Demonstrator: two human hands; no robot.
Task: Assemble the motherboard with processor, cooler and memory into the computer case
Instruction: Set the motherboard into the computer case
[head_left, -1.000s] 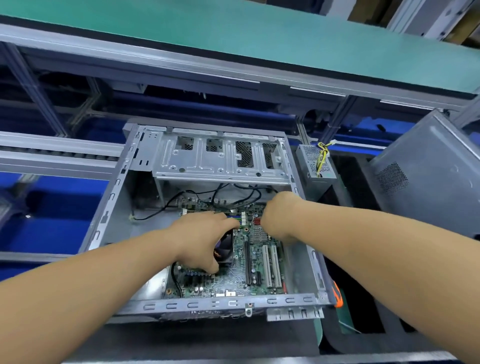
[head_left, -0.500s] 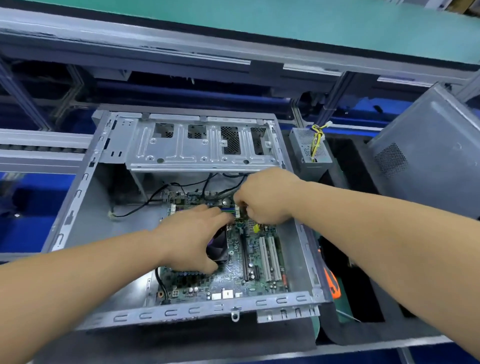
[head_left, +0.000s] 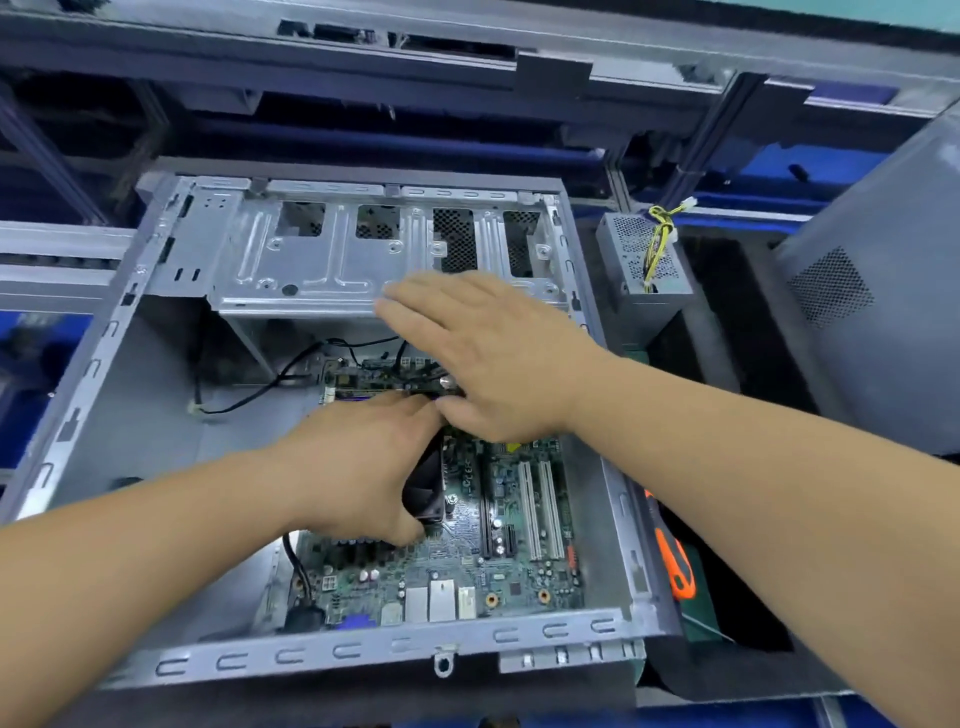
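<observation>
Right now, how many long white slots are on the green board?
2. The white slots stand side by side on the right part of the motherboard, beside the case wall. More may hide under the hands.

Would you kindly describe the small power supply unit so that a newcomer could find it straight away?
Start at the open metal computer case in the middle of the view and look just beyond its far right corner. There a small grey perforated box, the power supply unit, stands outside the case. Unlike the large grey side panel farther right, it has a bundle of yellow and black wires draped over it.
</observation>
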